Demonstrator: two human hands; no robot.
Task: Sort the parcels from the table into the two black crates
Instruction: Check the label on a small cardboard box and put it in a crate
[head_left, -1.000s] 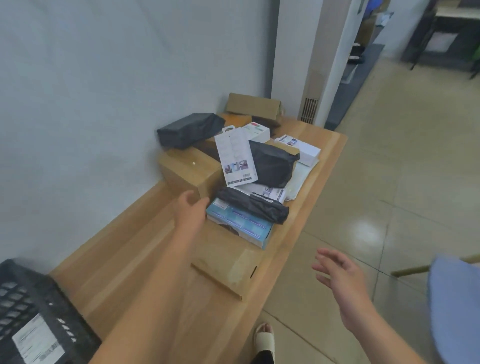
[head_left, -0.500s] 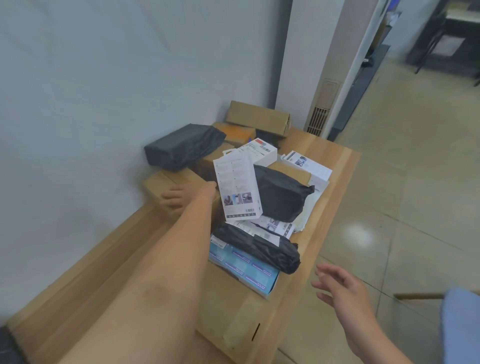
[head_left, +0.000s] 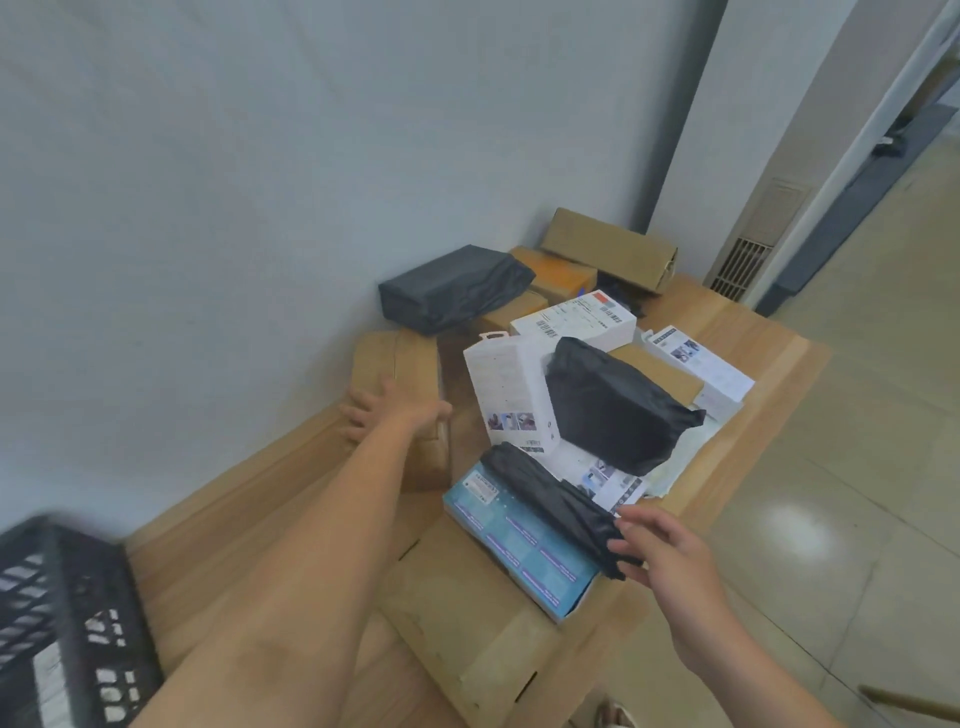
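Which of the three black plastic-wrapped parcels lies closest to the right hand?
The long, flat black plastic parcel across the blue box, beside the right hand; the wall-side one and the middle one lie farther.

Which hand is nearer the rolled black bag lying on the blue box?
Right. The right hand is at the near end of the rolled black bag, fingertips touching or almost touching it. The left hand rests farther off on a cardboard box by the wall.

Three black bags (head_left: 454, 288) (head_left: 618, 405) (head_left: 550, 506), one black crate (head_left: 67, 613)
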